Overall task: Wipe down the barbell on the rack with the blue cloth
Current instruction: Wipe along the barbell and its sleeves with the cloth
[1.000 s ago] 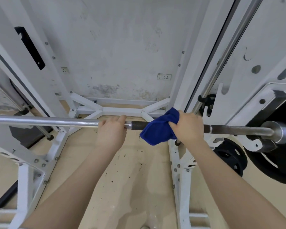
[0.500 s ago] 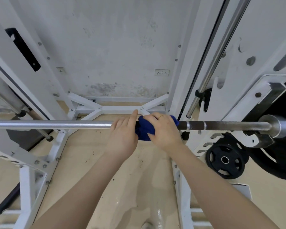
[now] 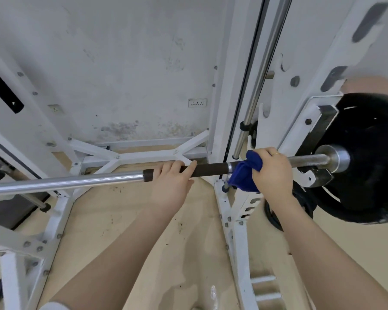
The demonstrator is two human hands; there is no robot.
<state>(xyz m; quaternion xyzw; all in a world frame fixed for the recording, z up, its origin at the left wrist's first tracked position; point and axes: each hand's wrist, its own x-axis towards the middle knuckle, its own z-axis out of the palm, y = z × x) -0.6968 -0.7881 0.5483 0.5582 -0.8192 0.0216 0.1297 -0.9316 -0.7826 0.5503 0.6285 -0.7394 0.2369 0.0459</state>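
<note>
The barbell (image 3: 76, 181) runs level across the view on the white rack (image 3: 231, 113), shiny steel at the left and a dark knurled stretch in the middle. My left hand (image 3: 170, 182) grips that dark stretch from above. My right hand (image 3: 271, 171) holds the blue cloth (image 3: 244, 175) wrapped round the bar just right of the rack's upright post. A black weight plate (image 3: 372, 157) sits on the bar's right end behind a steel collar.
White rack legs and cross braces stand on the tan floor left and right. A chrome guide rod (image 3: 258, 79) rises beside the right upright. A second black plate (image 3: 300, 209) lies low behind my right forearm. A stained wall is behind.
My right hand slid the cloth rightward along the bar, away from my left hand, uncovering the dark knurled stretch. My left hand stayed on the bar.
</note>
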